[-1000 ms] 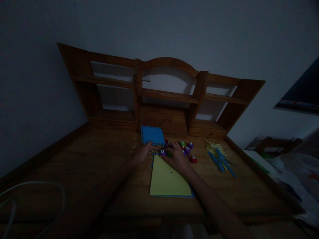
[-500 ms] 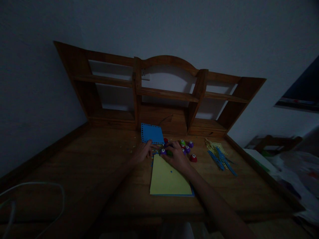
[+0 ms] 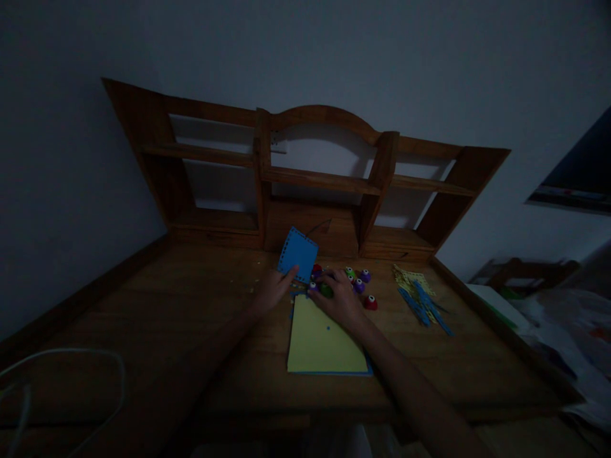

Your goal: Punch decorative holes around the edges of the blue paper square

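My left hand pinches a blue sheet of paper by its near corner, thumb on top. Small holes are punched along the sheet's edges, and it is tilted up off the desk. My right hand curls over the small paper punches, its thumb beside a purple paper punch. A green punch shows under its palm side. The fingers partly hide both. Below the hands lies a stack of yellow paper with a blue sheet under it.
More punches, among them a red punch and a purple punch, stand right of my right hand. Blue paper strips and punched yellow paper lie farther right. A wooden shelf backs the desk; a white cable curves at left.
My left hand has turned the blue sheet and shifted it right, nearer the punches. It now pinches the near corner. My right hand has barely moved.
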### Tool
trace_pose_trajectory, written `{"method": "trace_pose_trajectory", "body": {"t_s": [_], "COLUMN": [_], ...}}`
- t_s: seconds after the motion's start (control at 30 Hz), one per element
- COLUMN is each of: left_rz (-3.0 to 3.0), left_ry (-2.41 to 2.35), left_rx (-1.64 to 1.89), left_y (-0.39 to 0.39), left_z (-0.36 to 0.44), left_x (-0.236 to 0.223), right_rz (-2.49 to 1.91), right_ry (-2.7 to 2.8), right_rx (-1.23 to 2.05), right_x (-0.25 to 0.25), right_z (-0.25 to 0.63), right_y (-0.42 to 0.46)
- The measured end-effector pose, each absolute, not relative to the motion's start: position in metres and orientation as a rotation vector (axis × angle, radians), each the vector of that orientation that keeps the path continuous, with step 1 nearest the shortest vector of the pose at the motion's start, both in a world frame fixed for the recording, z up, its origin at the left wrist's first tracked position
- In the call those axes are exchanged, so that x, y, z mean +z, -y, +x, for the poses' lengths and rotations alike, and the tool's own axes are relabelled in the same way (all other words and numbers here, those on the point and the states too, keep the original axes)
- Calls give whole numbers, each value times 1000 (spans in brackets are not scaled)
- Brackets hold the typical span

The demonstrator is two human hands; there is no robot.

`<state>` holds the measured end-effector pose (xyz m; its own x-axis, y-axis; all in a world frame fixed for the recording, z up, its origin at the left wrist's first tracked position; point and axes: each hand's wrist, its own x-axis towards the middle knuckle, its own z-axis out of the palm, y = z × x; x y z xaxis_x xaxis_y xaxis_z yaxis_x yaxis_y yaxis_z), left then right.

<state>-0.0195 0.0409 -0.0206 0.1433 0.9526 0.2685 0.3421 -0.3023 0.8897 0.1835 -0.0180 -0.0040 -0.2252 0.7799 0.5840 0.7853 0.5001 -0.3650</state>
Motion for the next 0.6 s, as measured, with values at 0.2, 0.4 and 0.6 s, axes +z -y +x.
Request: {"method": "trace_pose_trajectory", "body": {"t_s": [0.2,0.4,0.6], "left_rz": [1728,1709,1636], "left_ry": [-1398,-1329,-1257], "left_rx": [1254,1240,1268], "left_y": [-45,-52,-56], "left_z": [-25,-26,-24], "left_x": [-15,-23,-29], "right_rz": [-1449,-1591,-1689], "right_ry": [1684,1588,1680], "right_rx": [-263,-498,-576], "right_x": [11,24,20], "right_z": [211,257,264], "right_y": [9,1,-3]}}
